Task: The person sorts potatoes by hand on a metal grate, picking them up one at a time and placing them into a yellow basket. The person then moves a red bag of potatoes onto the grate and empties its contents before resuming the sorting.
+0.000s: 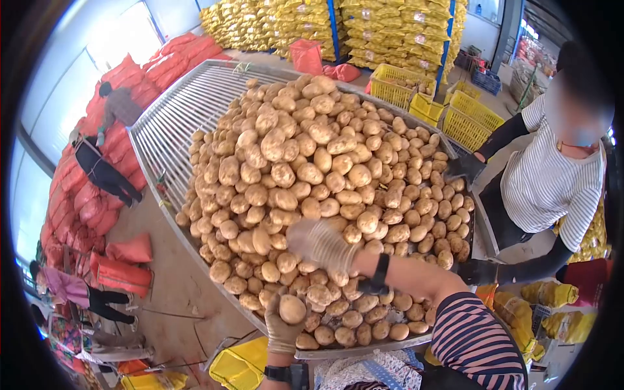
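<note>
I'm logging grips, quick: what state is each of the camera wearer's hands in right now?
Left hand: holding a potato.
Right hand: blurred over the potato pile; open or closed can't be told.

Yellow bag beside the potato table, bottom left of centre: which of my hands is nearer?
Left. The left hand, holding a potato, is just up and right of the yellow bag in the picture; the right hand is farther off, over the potato pile.
</note>
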The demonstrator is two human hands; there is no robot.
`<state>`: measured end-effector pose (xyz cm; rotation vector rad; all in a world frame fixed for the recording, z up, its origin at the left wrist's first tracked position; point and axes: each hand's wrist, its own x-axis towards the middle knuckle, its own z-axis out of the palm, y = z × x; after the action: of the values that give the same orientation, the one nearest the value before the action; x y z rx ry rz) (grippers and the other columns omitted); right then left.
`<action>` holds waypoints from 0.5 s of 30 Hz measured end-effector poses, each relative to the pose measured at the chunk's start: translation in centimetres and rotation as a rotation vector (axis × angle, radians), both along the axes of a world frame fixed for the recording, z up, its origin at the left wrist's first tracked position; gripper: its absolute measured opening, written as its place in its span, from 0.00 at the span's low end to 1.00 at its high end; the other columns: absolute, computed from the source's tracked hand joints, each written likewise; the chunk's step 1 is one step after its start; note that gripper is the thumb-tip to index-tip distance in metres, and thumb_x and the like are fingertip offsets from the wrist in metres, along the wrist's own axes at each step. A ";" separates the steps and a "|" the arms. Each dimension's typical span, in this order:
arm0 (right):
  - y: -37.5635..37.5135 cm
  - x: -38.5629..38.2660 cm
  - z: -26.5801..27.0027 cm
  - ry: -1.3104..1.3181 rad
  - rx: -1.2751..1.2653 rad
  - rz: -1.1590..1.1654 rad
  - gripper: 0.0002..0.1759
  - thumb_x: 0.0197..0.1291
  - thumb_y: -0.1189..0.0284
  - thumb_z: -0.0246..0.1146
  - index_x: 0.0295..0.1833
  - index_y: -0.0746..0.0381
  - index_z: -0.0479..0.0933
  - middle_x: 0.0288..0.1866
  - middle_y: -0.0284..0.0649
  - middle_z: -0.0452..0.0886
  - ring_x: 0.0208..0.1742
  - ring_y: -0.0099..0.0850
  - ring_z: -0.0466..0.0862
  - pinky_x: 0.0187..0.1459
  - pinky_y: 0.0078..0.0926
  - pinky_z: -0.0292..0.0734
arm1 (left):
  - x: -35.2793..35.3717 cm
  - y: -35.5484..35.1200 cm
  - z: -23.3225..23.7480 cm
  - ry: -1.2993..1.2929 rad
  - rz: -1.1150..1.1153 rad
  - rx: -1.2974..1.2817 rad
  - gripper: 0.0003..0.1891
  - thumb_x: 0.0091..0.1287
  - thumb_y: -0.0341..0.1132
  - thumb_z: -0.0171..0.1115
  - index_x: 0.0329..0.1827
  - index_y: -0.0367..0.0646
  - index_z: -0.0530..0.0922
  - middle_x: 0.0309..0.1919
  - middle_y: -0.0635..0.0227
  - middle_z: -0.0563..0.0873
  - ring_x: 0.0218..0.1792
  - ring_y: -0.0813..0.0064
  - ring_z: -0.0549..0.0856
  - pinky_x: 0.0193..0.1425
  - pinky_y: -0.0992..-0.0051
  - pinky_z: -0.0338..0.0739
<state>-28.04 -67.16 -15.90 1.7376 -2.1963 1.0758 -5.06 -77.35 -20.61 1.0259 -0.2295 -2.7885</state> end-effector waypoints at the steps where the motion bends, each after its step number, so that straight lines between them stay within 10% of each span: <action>1: 1.1 -3.1 8.0 -0.419 0.694 -0.405 0.14 0.52 0.75 0.69 0.47 0.58 0.84 0.42 0.41 0.84 0.44 0.38 0.85 0.34 0.31 0.86 | -0.2 0.4 0.2 0.017 -0.013 0.019 0.16 0.68 0.46 0.64 0.53 0.48 0.81 0.45 0.63 0.88 0.48 0.58 0.87 0.56 0.50 0.82; 2: 4.0 -6.7 1.2 -0.042 0.187 -0.498 0.23 0.52 0.76 0.68 0.57 0.62 0.79 0.52 0.47 0.82 0.53 0.41 0.83 0.43 0.36 0.86 | -0.2 0.8 0.3 0.027 -0.023 0.037 0.15 0.69 0.44 0.62 0.54 0.47 0.81 0.45 0.63 0.88 0.46 0.57 0.87 0.55 0.50 0.82; 4: 6.8 -12.9 -1.8 -0.075 0.267 -0.787 0.41 0.53 0.70 0.72 0.72 0.63 0.64 0.75 0.57 0.65 0.74 0.50 0.68 0.70 0.46 0.70 | -0.5 1.4 0.7 0.048 -0.049 0.038 0.15 0.71 0.43 0.61 0.54 0.46 0.81 0.44 0.62 0.88 0.45 0.56 0.87 0.54 0.50 0.83; 10: 9.1 -17.5 -3.2 -0.498 0.354 -0.690 0.45 0.52 0.65 0.75 0.75 0.57 0.64 0.75 0.55 0.65 0.74 0.52 0.70 0.69 0.49 0.71 | -2.7 1.5 1.2 0.156 -0.131 0.034 0.18 0.76 0.41 0.54 0.63 0.44 0.77 0.45 0.58 0.88 0.44 0.53 0.88 0.50 0.49 0.85; 14: 8.9 -12.4 0.5 -1.492 -0.269 -0.231 0.43 0.60 0.51 0.72 0.75 0.58 0.66 0.68 0.47 0.76 0.70 0.43 0.76 0.70 0.41 0.75 | -5.1 2.5 2.4 0.238 -0.228 -0.046 0.29 0.76 0.43 0.54 0.79 0.50 0.64 0.60 0.48 0.82 0.46 0.53 0.88 0.49 0.52 0.87; 15: 8.1 -10.9 -2.5 -1.368 -0.309 -0.008 0.43 0.61 0.47 0.69 0.74 0.59 0.67 0.67 0.47 0.77 0.68 0.43 0.77 0.70 0.40 0.75 | -6.5 3.3 3.0 0.301 -0.251 -0.030 0.30 0.76 0.44 0.55 0.80 0.51 0.63 0.61 0.47 0.81 0.44 0.54 0.88 0.49 0.53 0.87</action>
<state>-38.89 -59.05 -18.41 0.8158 -2.2217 2.9698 -11.51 -74.10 -17.62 0.5932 -0.3812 -3.1033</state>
